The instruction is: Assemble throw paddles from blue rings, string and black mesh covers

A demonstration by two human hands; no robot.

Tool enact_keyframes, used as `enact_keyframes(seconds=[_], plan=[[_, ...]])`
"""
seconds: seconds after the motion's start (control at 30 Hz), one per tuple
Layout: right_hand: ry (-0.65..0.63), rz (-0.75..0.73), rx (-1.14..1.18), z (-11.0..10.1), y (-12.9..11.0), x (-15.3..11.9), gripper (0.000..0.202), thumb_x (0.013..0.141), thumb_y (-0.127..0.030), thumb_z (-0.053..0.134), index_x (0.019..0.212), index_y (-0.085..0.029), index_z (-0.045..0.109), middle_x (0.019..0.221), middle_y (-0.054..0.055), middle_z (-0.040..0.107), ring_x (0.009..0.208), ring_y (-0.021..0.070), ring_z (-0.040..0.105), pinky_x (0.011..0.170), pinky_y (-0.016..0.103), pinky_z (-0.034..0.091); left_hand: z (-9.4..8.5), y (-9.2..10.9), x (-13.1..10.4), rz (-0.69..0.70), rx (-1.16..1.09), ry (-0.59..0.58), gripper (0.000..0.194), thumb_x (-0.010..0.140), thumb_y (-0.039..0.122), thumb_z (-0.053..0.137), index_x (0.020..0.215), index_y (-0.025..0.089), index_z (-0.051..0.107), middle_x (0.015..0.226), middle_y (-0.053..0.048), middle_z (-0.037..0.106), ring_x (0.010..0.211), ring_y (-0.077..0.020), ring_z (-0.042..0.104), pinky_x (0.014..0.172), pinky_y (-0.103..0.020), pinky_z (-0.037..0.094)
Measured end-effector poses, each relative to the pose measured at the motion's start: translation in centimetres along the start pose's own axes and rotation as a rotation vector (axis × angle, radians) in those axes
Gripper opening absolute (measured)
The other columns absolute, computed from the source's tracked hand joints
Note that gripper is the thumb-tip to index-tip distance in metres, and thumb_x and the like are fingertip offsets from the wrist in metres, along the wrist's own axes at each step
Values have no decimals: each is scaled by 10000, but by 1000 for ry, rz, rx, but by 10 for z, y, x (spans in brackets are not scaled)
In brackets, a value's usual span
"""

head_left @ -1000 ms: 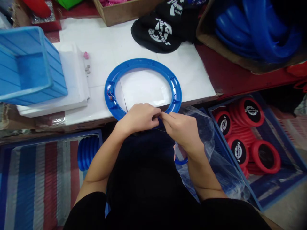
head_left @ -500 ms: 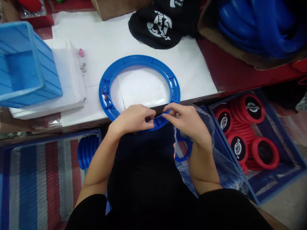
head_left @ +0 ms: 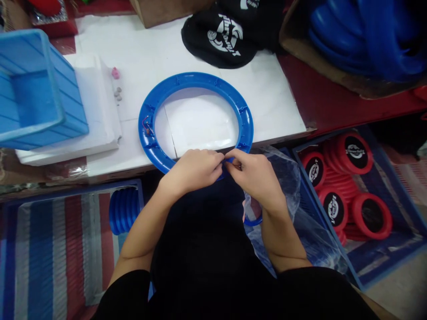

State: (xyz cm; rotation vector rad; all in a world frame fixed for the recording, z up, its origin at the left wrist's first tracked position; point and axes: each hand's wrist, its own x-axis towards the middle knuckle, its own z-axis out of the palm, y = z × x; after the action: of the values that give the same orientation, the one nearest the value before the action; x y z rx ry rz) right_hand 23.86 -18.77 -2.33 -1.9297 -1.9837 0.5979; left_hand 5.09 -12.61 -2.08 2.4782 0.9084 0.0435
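A large blue plastic ring (head_left: 196, 79) lies on the white-covered table, its hollow ribbed side up, its near part reaching past the table edge. Thin wires and a small part (head_left: 147, 126) sit in its left side. Over the ring's near rim, my left hand (head_left: 200, 171) has its fingers curled and closed. My right hand (head_left: 250, 173) is pinched beside it, the fingertips of both meeting. Whatever the fingertips hold is too small and covered to make out. The near rim is mostly hidden beneath my hands.
On the left, a light blue bin (head_left: 43, 89) stands on a white foam block (head_left: 103, 120). Black printed fabric (head_left: 220, 42) lies at the back. A box of blue rings (head_left: 353, 40) is at the right. Below are a crate of red discs (head_left: 347, 186) and a stack of blue rings (head_left: 124, 211).
My two hands have come together over the near rim; they were apart before. The view has shifted slightly.
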Motion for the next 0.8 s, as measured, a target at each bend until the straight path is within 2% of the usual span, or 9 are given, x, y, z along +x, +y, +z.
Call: enact_keyframes(seconds=[0.1, 0.23, 0.37, 0.47, 0.6, 0.7, 0.8], plan=[[-24, 11, 15, -6, 1, 0, 160, 944, -222, 655, 1031, -279, 777, 731, -15, 722, 667, 188, 648, 640, 308, 341, 5, 5, 2, -30, 22, 34, 252, 1023, 252, 484, 974, 163, 714, 996, -98, 802, 850, -252, 749, 659, -335, 428], [-110, -32, 136, -24, 12, 5, 150, 952, -287, 712, 1085, -267, 779, 716, -26, 712, 655, 178, 646, 651, 303, 404, 7, 2, 0, 2, -21, 56, 173, 972, 242, 546, 900, 187, 694, 912, -54, 792, 795, -220, 722, 618, -322, 374], [-35, -190, 180, -34, 22, 10, 82, 980, -289, 702, 953, -229, 751, 844, 16, 752, 763, 189, 681, 721, 315, 471, 7, -2, -1, 22, -79, 47, 159, 939, 212, 553, 840, 196, 676, 870, -31, 780, 763, -191, 691, 605, -317, 336], [27, -230, 127, -30, 25, 11, 124, 993, -284, 703, 883, -226, 714, 844, 16, 743, 775, 192, 676, 733, 326, 472, 7, -3, -1, 28, -101, 44, 160, 934, 211, 548, 831, 194, 669, 863, -31, 776, 751, -184, 676, 607, -318, 326], [61, -239, 128, -21, 31, 11, 106, 994, -282, 721, 901, -232, 712, 854, 9, 750, 789, 193, 691, 745, 322, 486, 9, -7, 0, 60, -128, 59, 165, 939, 210, 546, 822, 194, 661, 841, -31, 762, 738, -176, 657, 618, -310, 329], [92, -242, 121, -14, 36, 10, 47, 993, -277, 727, 978, -235, 743, 875, 17, 765, 811, 207, 719, 755, 325, 509, 9, -12, 0, 95, -153, 52, 156, 933, 213, 556, 814, 197, 656, 817, -26, 746, 726, -172, 646, 620, -307, 327], [143, -263, 80, -6, 38, 6, 128, 1017, -262, 695, 1112, -224, 772, 967, 49, 804, 887, 234, 757, 822, 345, 546, 6, -16, -1, 111, -157, 42, 150, 925, 216, 564, 811, 199, 659, 810, -22, 742, 730, -174, 652, 627, -309, 335]])
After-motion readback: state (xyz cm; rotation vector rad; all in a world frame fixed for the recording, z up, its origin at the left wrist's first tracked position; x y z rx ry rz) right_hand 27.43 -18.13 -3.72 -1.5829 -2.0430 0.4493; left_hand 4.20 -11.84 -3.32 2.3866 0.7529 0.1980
